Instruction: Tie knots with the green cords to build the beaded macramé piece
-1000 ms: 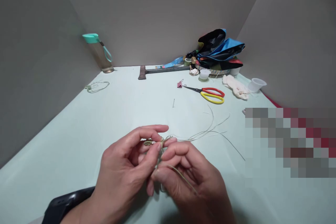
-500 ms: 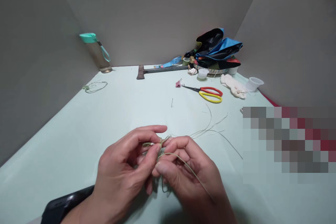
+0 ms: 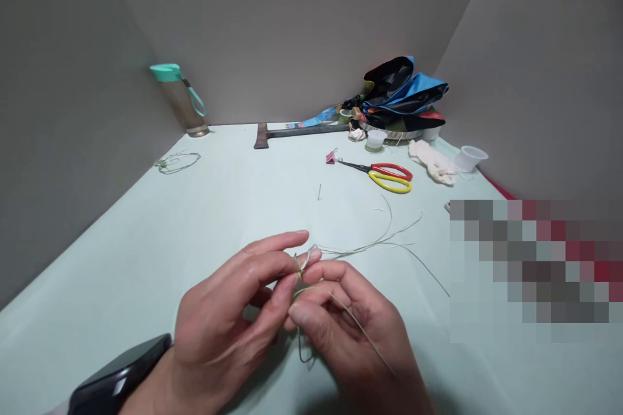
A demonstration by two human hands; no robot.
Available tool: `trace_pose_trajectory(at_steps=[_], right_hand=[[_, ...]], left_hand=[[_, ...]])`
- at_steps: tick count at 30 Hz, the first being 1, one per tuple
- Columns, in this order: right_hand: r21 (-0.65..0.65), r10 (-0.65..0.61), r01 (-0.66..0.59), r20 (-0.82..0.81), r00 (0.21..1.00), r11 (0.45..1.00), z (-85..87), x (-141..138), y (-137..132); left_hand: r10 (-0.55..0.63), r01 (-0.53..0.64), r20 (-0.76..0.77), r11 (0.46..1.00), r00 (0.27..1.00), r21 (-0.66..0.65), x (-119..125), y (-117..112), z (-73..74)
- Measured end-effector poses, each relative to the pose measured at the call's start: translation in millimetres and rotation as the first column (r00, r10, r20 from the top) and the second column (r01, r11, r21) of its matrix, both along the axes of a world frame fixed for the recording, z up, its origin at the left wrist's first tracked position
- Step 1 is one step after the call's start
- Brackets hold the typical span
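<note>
Thin green cord (image 3: pixel 363 325) runs between my two hands above the pale table. My left hand (image 3: pixel 238 311) pinches a small knotted part of the cord between thumb and index finger, its other fingers stretched past it. Close beside it, my right hand (image 3: pixel 353 324) grips a strand between thumb and fingers, and the strand's free end lies across that hand towards the wrist. A loop (image 3: pixel 305 360) of cord hangs below the fingertips. Several loose cord ends (image 3: pixel 379 243) fan out to the right beyond my hands. My fingers partly hide the knot.
Scissors (image 3: pixel 389 176) with red and yellow handles lie beyond my hands, by a pink binder clip (image 3: pixel 331 157). Farther back are an axe (image 3: pixel 261 135), a bottle (image 3: pixel 178 100), plastic cups (image 3: pixel 470 158), a white cloth (image 3: pixel 432 161) and a blue-black bag (image 3: pixel 403 94). Coiled cord (image 3: pixel 180 162) lies left.
My left hand has turned slightly, and its fingertips now cover the braided piece that showed before. My right hand has shifted slightly, still pinching the strand. The things behind stay put.
</note>
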State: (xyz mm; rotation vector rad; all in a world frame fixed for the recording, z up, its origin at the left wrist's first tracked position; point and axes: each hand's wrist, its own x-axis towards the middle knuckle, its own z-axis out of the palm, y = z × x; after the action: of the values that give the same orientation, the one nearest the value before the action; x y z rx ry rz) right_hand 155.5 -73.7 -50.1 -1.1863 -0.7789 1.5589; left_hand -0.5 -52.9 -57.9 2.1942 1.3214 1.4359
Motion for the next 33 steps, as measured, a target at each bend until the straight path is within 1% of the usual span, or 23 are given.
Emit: trace_pose_trajectory(at_steps=[4, 7, 10, 14, 17, 20, 22, 27, 29, 33], right_hand=[[-0.042, 0.048, -0.052, -0.106, 0.993, 0.998, -1.2, 1, 2], [-0.031, 0.065, -0.07, -0.146, 0.987, 0.997, -3.9, 1, 2], [-0.01, 0.035, -0.037, -0.169, 0.985, 0.999, -6.0, 0, 2], [-0.006, -0.006, 0.005, -0.155, 0.988, 1.0, -6.8, -3, 1], [-0.007, -0.015, 0.014, -0.183, 0.983, 1.0, -7.7, -5, 1], [0.029, -0.036, 0.043, -0.208, 0.978, 0.999, -10.9, -8, 0], [0.056, -0.065, 0.079, -0.208, 0.976, 0.995, -14.3, -10, -1], [0.131, -0.131, 0.153, -0.166, 0.977, 0.979, -24.1, -14, -6], [0.122, -0.156, 0.177, -0.168, 0.973, 0.977, -26.9, -16, -6], [0.059, -0.186, 0.205, -0.24, 0.953, 0.977, -30.1, -22, -6]], left_hand=[[-0.01, 0.01, -0.001, 1.0, 1.0, -0.023, -1, -4, -4.7], [-0.036, 0.036, -0.003, 0.997, 0.999, -0.066, -2, -7, -9.0], [-0.04, 0.041, 0.013, 0.992, 0.999, -0.116, -3, -9, -11.8], [-0.029, 0.034, 0.042, 0.991, 0.999, -0.127, -4, -10, -12.6], [-0.016, 0.023, 0.046, 0.99, 0.999, -0.143, -4, -10, -11.7], [-0.018, 0.026, 0.05, 0.986, 0.999, -0.165, -4, -8, -11.4], [-0.011, 0.019, 0.052, 0.988, 0.999, -0.15, -3, -7, -12.0], [-0.009, 0.014, 0.034, 0.99, 0.999, -0.138, -2, -8, -13.7], [-0.021, 0.025, 0.028, 0.99, 0.999, -0.135, -2, -8, -13.9], [-0.064, 0.063, -0.003, 0.989, 0.998, -0.136, -3, -9, -15.9]])
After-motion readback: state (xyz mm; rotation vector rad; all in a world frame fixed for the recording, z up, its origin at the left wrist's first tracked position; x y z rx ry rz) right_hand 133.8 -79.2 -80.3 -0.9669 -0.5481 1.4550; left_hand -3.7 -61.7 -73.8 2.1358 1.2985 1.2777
